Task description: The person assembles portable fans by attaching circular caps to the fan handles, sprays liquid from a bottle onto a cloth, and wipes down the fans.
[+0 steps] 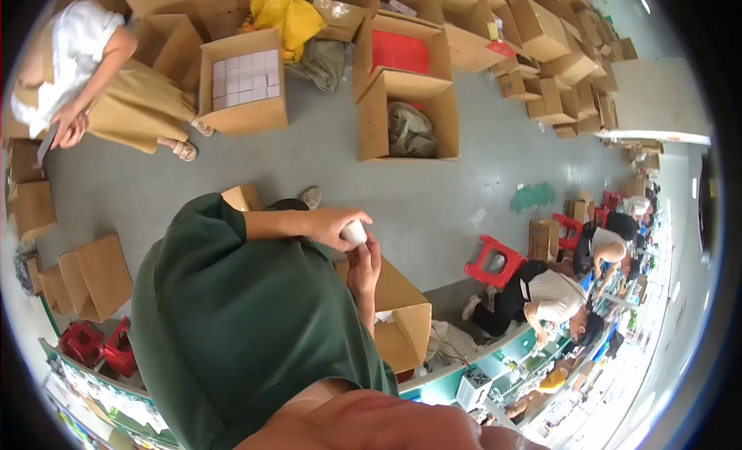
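1. Held piece (354,232): white.
2. Shirt (232,311): plain dark green.
3. Floor (325,172): grey, with a bright green patch (532,196).
4. Boxes (246,117): brown; one shows white packs (244,77), another red packs (400,51).
5. Cloth (286,18): vivid yellow, beside a grey-green sack (318,65).
6. Stools (81,342): red.
7. Standing person's top (85,28): white; bottoms (137,102): tan.
8. Seated person's top (553,297): off-white; trousers (502,315): black.

At eleven o'clock, a crumpled bright-yellow fabric (286,18) is seen. At twelve, bright-red goods (399,52) are contained in an open brown cardboard box (440,57). Near four, a red plastic stool (511,270) is placed on the grey floor (429,202).
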`<state>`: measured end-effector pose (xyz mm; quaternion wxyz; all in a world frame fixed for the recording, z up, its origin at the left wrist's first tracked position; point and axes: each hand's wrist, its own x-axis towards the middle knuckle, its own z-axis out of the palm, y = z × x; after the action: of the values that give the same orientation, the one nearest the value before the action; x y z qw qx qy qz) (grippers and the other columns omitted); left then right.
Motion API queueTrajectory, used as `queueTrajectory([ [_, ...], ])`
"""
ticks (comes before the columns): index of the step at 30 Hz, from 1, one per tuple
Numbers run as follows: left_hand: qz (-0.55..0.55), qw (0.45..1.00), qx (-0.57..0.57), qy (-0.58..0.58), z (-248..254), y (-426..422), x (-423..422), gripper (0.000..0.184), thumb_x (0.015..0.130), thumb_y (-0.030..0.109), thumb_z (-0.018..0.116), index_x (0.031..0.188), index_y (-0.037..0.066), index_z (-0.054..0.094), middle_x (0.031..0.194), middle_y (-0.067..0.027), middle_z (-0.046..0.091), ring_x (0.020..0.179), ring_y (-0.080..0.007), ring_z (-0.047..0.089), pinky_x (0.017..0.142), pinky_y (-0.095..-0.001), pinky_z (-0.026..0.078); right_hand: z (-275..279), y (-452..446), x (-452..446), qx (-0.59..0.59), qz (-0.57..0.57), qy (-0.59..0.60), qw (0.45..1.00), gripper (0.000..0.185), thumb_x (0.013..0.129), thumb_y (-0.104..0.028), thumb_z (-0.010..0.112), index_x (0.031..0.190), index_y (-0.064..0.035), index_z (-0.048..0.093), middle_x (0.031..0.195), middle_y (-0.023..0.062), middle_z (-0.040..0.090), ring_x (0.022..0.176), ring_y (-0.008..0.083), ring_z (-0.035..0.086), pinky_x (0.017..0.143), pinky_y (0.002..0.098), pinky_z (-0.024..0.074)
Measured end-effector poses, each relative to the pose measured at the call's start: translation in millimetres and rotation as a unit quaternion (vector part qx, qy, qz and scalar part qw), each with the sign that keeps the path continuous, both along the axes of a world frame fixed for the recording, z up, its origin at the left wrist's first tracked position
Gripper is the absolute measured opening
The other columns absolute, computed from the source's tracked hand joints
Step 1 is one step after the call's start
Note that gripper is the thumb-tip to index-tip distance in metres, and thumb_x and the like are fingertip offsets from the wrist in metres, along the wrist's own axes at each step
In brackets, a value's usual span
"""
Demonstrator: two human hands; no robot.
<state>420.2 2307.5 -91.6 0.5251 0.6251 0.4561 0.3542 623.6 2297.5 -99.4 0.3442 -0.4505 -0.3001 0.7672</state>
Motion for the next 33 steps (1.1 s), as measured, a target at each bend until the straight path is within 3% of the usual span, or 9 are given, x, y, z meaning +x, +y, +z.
queueTrajectory([
  [9, 0.087, 0.996, -0.018, 0.009, 10.0, 115.2, -24.3, 0.069, 0.075, 0.019, 0.079, 0.136, 0.009, 0.047, 0.121, -0.0140, 0.056, 0.108, -0.0286, 0.059, 0.093, -0.0390, 0.048, -5.3, 161.3, -9.5, 0.071, 0.180, -0.084, 0.978, 0.041, 0.098, -0.012, 0.058, 0.135, 0.0016, 0.047, 0.126, 0.0128, 0.059, 0.115, 0.0199, 0.057, 0.096, 0.0335, 0.0484],
  [11, 0.154, 0.985, -0.063, -0.044, -7.6, 131.7, -30.5, 0.069, 0.076, 0.021, 0.077, 0.137, 0.009, 0.047, 0.121, -0.0129, 0.056, 0.110, -0.0260, 0.058, 0.094, -0.0393, 0.048, 1.3, 210.7, -17.9, 0.133, 0.250, -0.193, 0.939, 0.043, 0.097, -0.020, 0.060, 0.132, 0.0029, 0.052, 0.124, 0.0157, 0.061, 0.113, 0.0193, 0.060, 0.099, 0.0315, 0.0464],
  [12, 0.185, 0.977, -0.088, -0.066, -17.0, 139.5, -34.1, 0.069, 0.076, 0.022, 0.077, 0.138, 0.009, 0.046, 0.120, -0.0123, 0.056, 0.111, -0.0246, 0.058, 0.094, -0.0394, 0.048, 2.5, 245.0, -17.5, 0.227, 0.336, -0.354, 0.843, 0.050, 0.092, -0.027, 0.066, 0.130, 0.0024, 0.054, 0.125, 0.0185, 0.061, 0.115, 0.0248, 0.061, 0.100, 0.0352, 0.0460],
  [14, 0.247, 0.939, -0.217, -0.098, -25.8, 160.4, -43.1, 0.070, 0.076, 0.018, 0.077, 0.138, 0.011, 0.046, 0.118, -0.0093, 0.056, 0.108, -0.0206, 0.057, 0.094, -0.0378, 0.048, -56.2, 303.9, 0.5, 0.349, 0.293, -0.436, 0.776, 0.056, 0.089, -0.035, 0.069, 0.129, 0.0022, 0.056, 0.125, 0.0223, 0.061, 0.115, 0.0338, 0.060, 0.099, 0.0408, 0.0457],
  [16, 0.282, 0.933, -0.213, -0.068, -47.3, 181.4, -48.9, 0.070, 0.075, 0.016, 0.077, 0.138, 0.012, 0.046, 0.118, -0.0084, 0.055, 0.108, -0.0201, 0.056, 0.095, -0.0366, 0.047, -121.9, 377.2, 26.9, 0.288, 0.231, -0.474, 0.800, 0.057, 0.088, -0.038, 0.068, 0.128, 0.0016, 0.056, 0.127, 0.0246, 0.060, 0.117, 0.0404, 0.056, 0.101, 0.0461, 0.0435],
  [21, 0.352, 0.908, -0.227, 0.023, -83.9, 258.9, -26.2, 0.070, 0.075, 0.014, 0.077, 0.138, 0.010, 0.046, 0.118, -0.0082, 0.054, 0.110, -0.0200, 0.053, 0.096, -0.0352, 0.045, -218.3, 553.5, 83.2, 0.229, 0.188, -0.604, 0.740, 0.062, 0.084, -0.037, 0.069, 0.135, -0.0062, 0.050, 0.133, 0.0208, 0.054, 0.125, 0.0390, 0.049, 0.105, 0.0448, 0.0429],
  [25, 0.344, 0.865, -0.347, 0.112, -87.4, 345.2, 31.2, 0.073, 0.072, 0.015, 0.078, 0.137, 0.008, 0.045, 0.118, -0.0113, 0.055, 0.110, -0.0234, 0.055, 0.096, -0.0376, 0.047, -279.7, 671.6, 113.3, 0.158, 0.379, -0.619, 0.669, 0.080, 0.085, -0.045, 0.067, 0.149, -0.0088, 0.033, 0.154, 0.0174, 0.032, 0.138, 0.0350, 0.038, 0.109, 0.0459, 0.0396],
  [28, 0.154, 0.878, -0.367, 0.267, -59.9, 433.2, 80.3, 0.074, 0.069, 0.018, 0.079, 0.135, 0.006, 0.048, 0.120, -0.0175, 0.058, 0.112, -0.0304, 0.058, 0.099, -0.0400, 0.046, -331.2, 708.3, 126.5, 0.146, 0.411, -0.544, 0.717, 0.085, 0.081, -0.049, 0.069, 0.145, -0.0031, 0.035, 0.147, 0.0206, 0.040, 0.130, 0.0366, 0.048, 0.103, 0.0466, 0.0452],
  [33, 0.086, 0.790, -0.562, 0.229, -48.2, 529.2, 133.4, 0.081, 0.069, 0.023, 0.080, 0.140, 0.005, 0.046, 0.128, -0.0215, 0.058, 0.121, -0.0327, 0.055, 0.104, -0.0387, 0.043, -373.3, 719.0, 108.2, 0.091, 0.539, -0.394, 0.738, 0.068, 0.093, -0.018, 0.053, 0.151, -0.0005, 0.022, 0.147, 0.0225, 0.039, 0.117, 0.0405, 0.059, 0.095, 0.0476, 0.0515],
])
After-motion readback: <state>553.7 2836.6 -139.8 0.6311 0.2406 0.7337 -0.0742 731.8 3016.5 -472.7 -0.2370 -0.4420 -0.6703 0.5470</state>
